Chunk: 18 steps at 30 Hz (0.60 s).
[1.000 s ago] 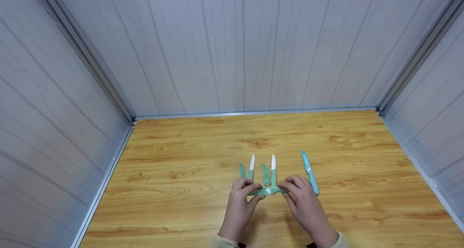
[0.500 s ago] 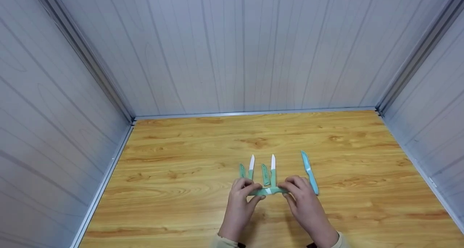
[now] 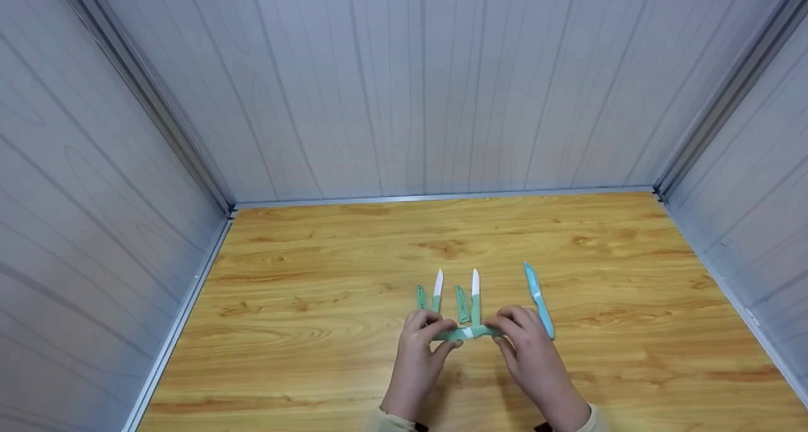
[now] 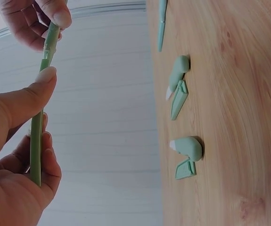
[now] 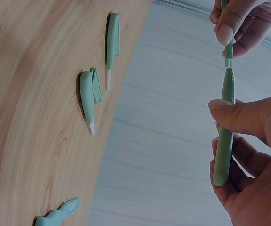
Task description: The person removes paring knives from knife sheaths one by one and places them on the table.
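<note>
My left hand (image 3: 416, 351) pinches the green sheath (image 4: 36, 146) of a small knife between thumb and fingers. Opposite it, my right hand (image 3: 529, 347) grips the green knife handle (image 5: 225, 141). The knife lies crosswise between both hands above the table, with a short white stretch of blade (image 3: 468, 333) showing between sheath and handle. The rest of that blade is hidden inside the sheath. Just beyond the hands rest two bare white-bladed knives with green handles, a left one (image 3: 437, 290) and a right one (image 3: 476, 296).
Beside each bare knife lies a green sheath, one left (image 3: 421, 296) and one right (image 3: 463, 304). A blue sheathed knife (image 3: 539, 300) lies just past my right hand. The wood-grain table (image 3: 303, 331) is bounded by pale panel walls (image 3: 416, 91) at the back and sides.
</note>
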{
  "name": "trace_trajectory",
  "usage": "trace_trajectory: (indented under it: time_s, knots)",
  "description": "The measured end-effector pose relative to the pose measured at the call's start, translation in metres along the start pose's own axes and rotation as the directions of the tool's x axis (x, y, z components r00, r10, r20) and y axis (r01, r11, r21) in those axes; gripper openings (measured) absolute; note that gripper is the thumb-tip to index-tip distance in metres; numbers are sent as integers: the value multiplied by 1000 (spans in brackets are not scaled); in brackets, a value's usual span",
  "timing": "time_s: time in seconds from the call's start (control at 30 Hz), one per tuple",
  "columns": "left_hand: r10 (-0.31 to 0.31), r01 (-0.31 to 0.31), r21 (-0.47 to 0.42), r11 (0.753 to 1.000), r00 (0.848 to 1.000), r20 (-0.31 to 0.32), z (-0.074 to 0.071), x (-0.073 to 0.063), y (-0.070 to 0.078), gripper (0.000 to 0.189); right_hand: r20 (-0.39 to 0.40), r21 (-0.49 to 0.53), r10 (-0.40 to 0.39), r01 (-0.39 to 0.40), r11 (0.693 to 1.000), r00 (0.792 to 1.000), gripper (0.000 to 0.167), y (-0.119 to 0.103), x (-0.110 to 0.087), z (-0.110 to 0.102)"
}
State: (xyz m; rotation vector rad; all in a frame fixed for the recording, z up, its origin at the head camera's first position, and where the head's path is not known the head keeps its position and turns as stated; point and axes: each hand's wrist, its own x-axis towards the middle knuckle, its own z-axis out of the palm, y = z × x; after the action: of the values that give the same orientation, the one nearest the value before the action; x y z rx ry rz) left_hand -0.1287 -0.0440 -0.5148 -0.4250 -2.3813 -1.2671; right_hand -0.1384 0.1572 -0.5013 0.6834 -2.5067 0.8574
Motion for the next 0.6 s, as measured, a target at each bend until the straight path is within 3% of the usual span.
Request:
trace_trajectory:
  time_s: [0.6]
  knots:
    - [-37,37,-20,999,999,13,0,0,0,18,32,26,37,-38,999,999,36,0,0,-3]
